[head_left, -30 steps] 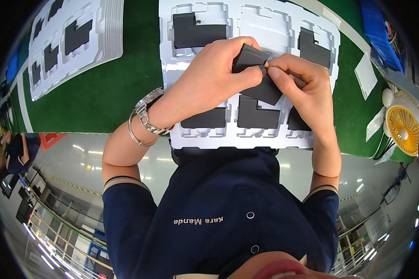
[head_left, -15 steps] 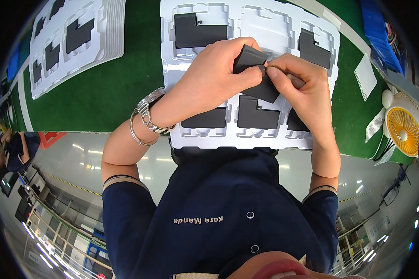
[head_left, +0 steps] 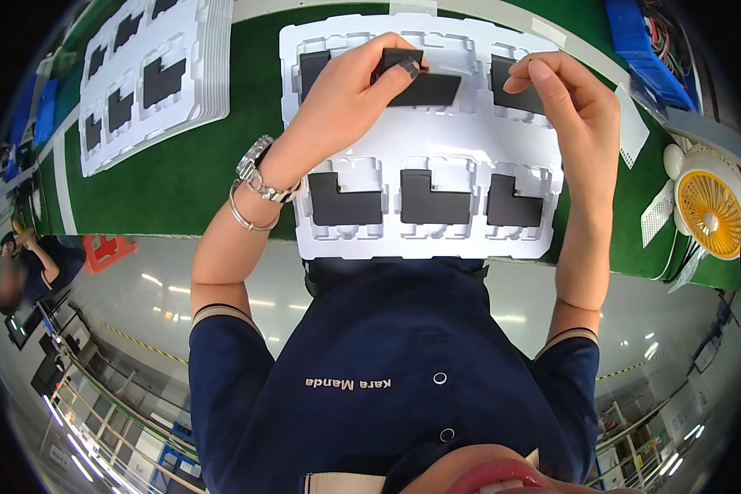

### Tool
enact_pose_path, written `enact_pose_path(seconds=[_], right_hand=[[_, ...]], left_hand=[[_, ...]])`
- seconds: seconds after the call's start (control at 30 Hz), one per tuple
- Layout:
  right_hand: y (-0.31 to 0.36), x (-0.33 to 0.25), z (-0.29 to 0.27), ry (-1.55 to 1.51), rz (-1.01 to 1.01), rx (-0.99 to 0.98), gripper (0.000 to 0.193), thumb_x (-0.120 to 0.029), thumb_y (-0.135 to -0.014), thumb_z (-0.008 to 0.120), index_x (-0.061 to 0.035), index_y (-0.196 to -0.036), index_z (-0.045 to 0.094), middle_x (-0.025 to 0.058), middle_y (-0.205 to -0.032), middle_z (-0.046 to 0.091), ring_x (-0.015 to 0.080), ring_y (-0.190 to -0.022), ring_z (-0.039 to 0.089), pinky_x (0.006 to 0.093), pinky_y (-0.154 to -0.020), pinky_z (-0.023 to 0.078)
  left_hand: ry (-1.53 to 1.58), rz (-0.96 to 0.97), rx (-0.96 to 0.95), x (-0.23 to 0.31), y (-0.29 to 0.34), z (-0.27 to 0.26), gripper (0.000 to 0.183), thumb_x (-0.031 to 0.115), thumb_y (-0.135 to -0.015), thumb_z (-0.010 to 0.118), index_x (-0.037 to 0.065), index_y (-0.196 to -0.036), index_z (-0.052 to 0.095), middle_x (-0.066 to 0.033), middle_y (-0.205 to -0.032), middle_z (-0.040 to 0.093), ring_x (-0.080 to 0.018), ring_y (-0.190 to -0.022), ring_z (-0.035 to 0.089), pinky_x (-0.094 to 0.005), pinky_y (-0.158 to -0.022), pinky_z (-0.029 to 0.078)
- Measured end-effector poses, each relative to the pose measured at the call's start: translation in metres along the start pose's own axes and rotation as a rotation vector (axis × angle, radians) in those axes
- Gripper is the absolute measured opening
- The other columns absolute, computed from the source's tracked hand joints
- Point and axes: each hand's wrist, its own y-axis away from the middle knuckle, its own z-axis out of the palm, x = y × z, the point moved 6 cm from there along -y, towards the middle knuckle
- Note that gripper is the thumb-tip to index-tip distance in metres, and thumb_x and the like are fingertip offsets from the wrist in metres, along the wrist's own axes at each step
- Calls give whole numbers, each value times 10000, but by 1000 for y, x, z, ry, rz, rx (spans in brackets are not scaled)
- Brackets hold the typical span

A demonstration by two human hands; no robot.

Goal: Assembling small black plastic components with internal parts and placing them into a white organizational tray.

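My left hand [head_left: 346, 99] grips a flat black L-shaped piece [head_left: 433, 90] between thumb and fingers, over the far middle pocket of a white moulded tray [head_left: 461, 142]. The piece is tilted and partly covered by my fingers. My right hand [head_left: 575, 99] is off it, raised over the tray's far right corner, with fingers loosely bent and apart and nothing visible in them. Below that hand lies another black piece [head_left: 512, 89], partly hidden. Three similar pieces sit in the near row: left [head_left: 350, 210], middle [head_left: 431, 206] and right [head_left: 514, 210]. One more [head_left: 311, 70] shows behind my left hand.
A stack of white trays [head_left: 193, 99] with black pieces stands at the left on the green table mat [head_left: 251, 115]. To the right are a yellow-and-white fan [head_left: 710, 216], perforated white sheets [head_left: 657, 216] and a blue bin [head_left: 654, 49] holding wires. Another person [head_left: 45, 263] is far left.
My right hand has let go of the black piece and moved right. My left hand has carried the piece left and away from me, over the far middle pocket.
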Motion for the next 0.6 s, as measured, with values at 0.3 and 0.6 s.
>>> enact_pose_path(seconds=[0.3,0.6], right_hand=[[2,35,-6,-5,-38,-9,191,-144,-938,586,27,-918,671,31,-733,661,55,-711,606,184,-605,414],[16,37,14,17,-31,-64,182,-168,-912,586,-16,-856,669,29,-610,600,88,-507,483,259,-486,360]], left_hand=[[-388,19,61,3,-23,6,195,132,-908,621,99,-1100,635,-14,-725,572,-109,-621,513,-247,-558,407],[-818,236,210,36,-9,12,222,151,-786,722,94,-991,661,-20,-1061,575,-215,-967,529,-329,-742,504]])
